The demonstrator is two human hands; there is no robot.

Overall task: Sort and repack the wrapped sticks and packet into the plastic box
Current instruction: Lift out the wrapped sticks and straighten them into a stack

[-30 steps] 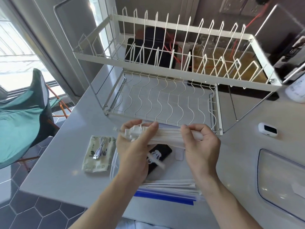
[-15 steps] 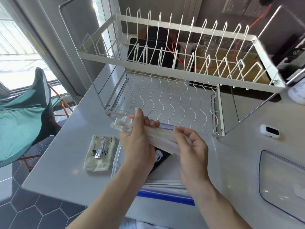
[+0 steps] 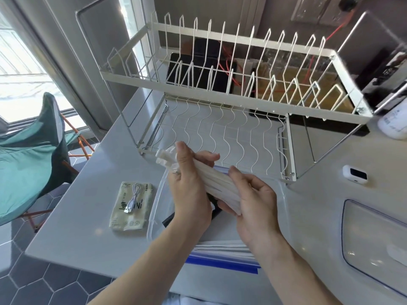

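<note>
Holding the bundle of wrapped sticks [image 3: 217, 183] above the plastic box [image 3: 156, 203], both hands, left [image 3: 191, 190] and right [image 3: 253, 201], close their fingers around it; the packet [image 3: 132, 205] lies on the bench [image 3: 83, 216].

Plastic box [image 3: 155, 208]: near rim, right wall and most of floor hidden behind both forearms and hands; only left wall and a strip of far rim show.
Dark item in box [image 3: 214, 211]: mostly covered by left hand [image 3: 190, 194] and right hand [image 3: 253, 201]; kind cannot be told.
Bundle of wrapped sticks [image 3: 217, 183]: middle and lower end covered by fingers; count cannot be told.
Packet [image 3: 132, 205]: print too small to read.
Clear lid [image 3: 374, 238]: cut off by right edge.
White bottle [image 3: 395, 122]: cut off by right edge, label blurred.
Green chair [image 3: 28, 155]: cut off by left edge.
</note>
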